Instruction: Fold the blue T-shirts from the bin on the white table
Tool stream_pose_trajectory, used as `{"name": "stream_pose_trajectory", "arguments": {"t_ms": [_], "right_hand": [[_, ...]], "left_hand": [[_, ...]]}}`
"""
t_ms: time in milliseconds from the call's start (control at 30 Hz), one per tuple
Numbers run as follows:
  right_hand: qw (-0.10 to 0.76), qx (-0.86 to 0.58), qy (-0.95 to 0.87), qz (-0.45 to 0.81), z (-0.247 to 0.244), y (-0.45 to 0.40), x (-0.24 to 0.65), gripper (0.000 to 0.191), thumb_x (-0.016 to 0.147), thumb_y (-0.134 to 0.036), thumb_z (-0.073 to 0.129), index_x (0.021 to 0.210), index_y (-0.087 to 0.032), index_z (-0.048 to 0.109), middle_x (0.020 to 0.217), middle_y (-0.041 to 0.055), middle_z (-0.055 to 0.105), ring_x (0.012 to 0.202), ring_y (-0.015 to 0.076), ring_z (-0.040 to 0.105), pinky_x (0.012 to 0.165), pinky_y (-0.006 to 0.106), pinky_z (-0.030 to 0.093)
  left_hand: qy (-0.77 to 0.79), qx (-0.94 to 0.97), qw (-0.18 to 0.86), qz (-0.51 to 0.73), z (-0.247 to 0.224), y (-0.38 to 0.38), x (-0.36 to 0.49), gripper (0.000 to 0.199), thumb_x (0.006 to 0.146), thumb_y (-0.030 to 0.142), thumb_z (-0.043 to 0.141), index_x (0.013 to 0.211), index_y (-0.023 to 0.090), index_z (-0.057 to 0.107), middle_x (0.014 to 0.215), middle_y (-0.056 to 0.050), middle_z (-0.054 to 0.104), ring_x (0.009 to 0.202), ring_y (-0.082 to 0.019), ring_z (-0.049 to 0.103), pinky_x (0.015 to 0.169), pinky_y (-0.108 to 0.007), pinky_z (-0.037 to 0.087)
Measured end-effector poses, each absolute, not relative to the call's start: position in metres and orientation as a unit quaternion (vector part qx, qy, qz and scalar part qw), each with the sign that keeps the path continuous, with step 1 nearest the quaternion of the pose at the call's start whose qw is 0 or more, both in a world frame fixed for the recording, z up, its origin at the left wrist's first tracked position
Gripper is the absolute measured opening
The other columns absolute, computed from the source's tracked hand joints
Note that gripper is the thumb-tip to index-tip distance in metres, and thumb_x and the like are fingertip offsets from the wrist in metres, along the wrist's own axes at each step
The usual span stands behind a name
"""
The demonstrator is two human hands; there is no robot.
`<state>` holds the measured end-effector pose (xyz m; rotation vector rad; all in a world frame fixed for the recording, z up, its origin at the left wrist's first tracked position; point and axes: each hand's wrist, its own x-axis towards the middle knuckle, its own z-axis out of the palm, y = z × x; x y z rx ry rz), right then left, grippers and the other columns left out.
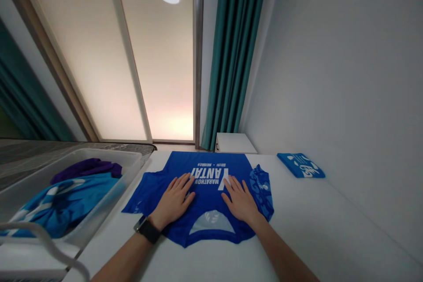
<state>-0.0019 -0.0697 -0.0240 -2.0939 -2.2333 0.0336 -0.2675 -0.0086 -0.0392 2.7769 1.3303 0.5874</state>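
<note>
A blue T-shirt (209, 202) with white lettering lies spread on the white table (317, 229), its neckline toward me and its lettering upside down from here. My left hand (175, 199) rests flat on the left part of the shirt, fingers spread, a dark watch on the wrist. Palm down on the right part, beside the large white letter, is my right hand (240, 198), its fingers also apart. Neither hand grips the cloth. The right sleeve shows a lighter blue pattern and looks a little wrinkled.
A folded blue garment (301, 165) lies at the table's back right, by the wall. On the left stands a white bin (132, 163) holding purple and light blue clothes (76, 198). A pale curved tube (49, 240) crosses the lower left. A small white cabinet (234, 142) stands beyond the table.
</note>
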Motion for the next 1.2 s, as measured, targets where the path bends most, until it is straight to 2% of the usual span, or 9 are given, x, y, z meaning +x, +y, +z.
{"name": "stream_pose_trajectory", "arguments": {"t_ms": [100,200,367,567,700,900,1100,1200], "right_hand": [[0.056,-0.684,-0.727,-0.004,-0.018,-0.073,0.0,0.059,0.099,-0.046,0.024,0.152,-0.019,0.03,0.159,0.0071,0.023,0.147,0.0222,0.015,0.119,0.047,0.009],[0.079,-0.692,-0.717,-0.03,-0.013,-0.078,0.015,0.057,0.1,-0.043,0.023,0.152,-0.019,0.029,0.158,0.006,0.026,0.146,0.0216,0.018,0.119,0.046,0.011],[0.093,-0.722,-0.684,-0.046,-0.01,-0.088,0.073,0.056,0.1,-0.039,0.019,0.15,-0.017,0.034,0.154,0.0077,0.035,0.143,0.0213,0.027,0.118,0.045,0.017],[0.099,-0.74,-0.664,-0.032,-0.018,-0.097,0.115,0.055,0.099,-0.035,0.019,0.15,-0.019,0.032,0.153,0.0076,0.037,0.141,0.0203,0.032,0.116,0.046,0.02],[0.101,-0.76,-0.641,-0.034,-0.023,-0.1,0.113,0.056,0.099,-0.035,0.02,0.152,-0.016,0.026,0.151,0.0092,0.04,0.14,0.02,0.034,0.116,0.043,0.021],[0.108,-0.753,-0.648,-0.044,-0.028,-0.1,0.115,0.052,0.097,-0.031,0.025,0.145,-0.017,0.041,0.149,0.0088,0.044,0.139,0.0208,0.035,0.116,0.043,0.021],[0.149,-0.741,-0.651,-0.063,-0.03,-0.099,0.12,0.048,0.096,-0.029,0.029,0.141,-0.018,0.045,0.142,0.0094,0.051,0.132,0.0213,0.042,0.112,0.039,0.027],[0.183,-0.748,-0.632,-0.085,-0.026,-0.099,0.119,0.044,0.096,-0.029,0.032,0.135,-0.018,0.048,0.13,0.0113,0.057,0.121,0.0227,0.048,0.105,0.036,0.034]], "left_hand": [[0.354,0.919,0.026,0.169,-0.037,-0.025,-0.253,0.056,0.099,0.049,0.034,0.15,0.028,0.031,0.155,-0.006,0.035,0.142,-0.023,0.032,0.117,-0.046,0.024],[0.319,0.936,0.041,0.146,-0.034,-0.032,-0.247,0.055,0.098,0.049,0.037,0.148,0.028,0.035,0.153,-0.008,0.038,0.14,-0.026,0.035,0.116,-0.049,0.025],[0.318,0.933,0.043,0.162,-0.015,-0.027,-0.232,0.041,0.097,0.041,0.042,0.134,0.028,0.053,0.133,-0.006,0.059,0.123,-0.025,0.052,0.111,-0.046,0.032],[0.224,0.953,0.066,0.192,0.01,-0.02,-0.153,0.036,0.095,0.034,0.044,0.129,0.027,0.055,0.121,-0.006,0.063,0.112,-0.023,0.057,0.101,-0.039,0.04],[0.216,0.956,0.06,0.188,0.014,-0.01,-0.093,0.029,0.095,0.03,0.043,0.116,0.024,0.061,0.104,-0.006,0.069,0.098,-0.023,0.062,0.089,-0.037,0.045],[0.231,0.949,0.053,0.207,-0.004,-0.005,-0.061,0.023,0.095,0.026,0.042,0.097,0.022,0.065,0.092,-0.006,0.066,0.093,-0.023,0.058,0.083,-0.037,0.043],[0.223,0.948,0.042,0.222,-0.018,-0.008,-0.066,0.02,0.093,0.025,0.045,0.101,0.022,0.063,0.098,-0.007,0.06,0.098,-0.024,0.051,0.086,-0.04,0.04],[0.219,0.949,0.05,0.223,-0.018,-0.007,-0.066,0.02,0.093,0.024,0.044,0.101,0.022,0.063,0.098,-0.006,0.059,0.097,-0.024,0.051,0.085,-0.04,0.039]]}}
